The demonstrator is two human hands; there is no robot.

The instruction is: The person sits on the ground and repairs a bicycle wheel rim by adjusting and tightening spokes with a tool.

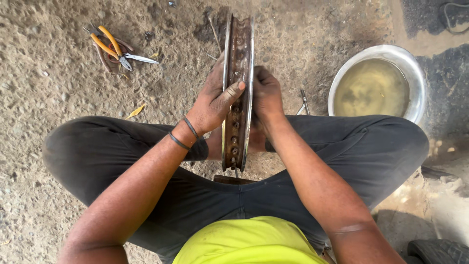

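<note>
A rusty metal wheel rim (239,44) with chrome edges stands upright on its edge between my crossed legs, seen edge-on. My left hand (213,100) grips its left side, thumb lying across the rusty channel with its spoke holes. My right hand (266,93) clasps the right side of the rim, fingers curled round the chrome edge. Two thin black bands circle my left wrist.
Orange-handled pliers (111,46) lie on the dirt ground at the upper left. A round metal basin (413,73) of murky water sits at the right by my knee. A small metal tool (304,100) lies near it. A dark tyre edge (437,252) shows bottom right.
</note>
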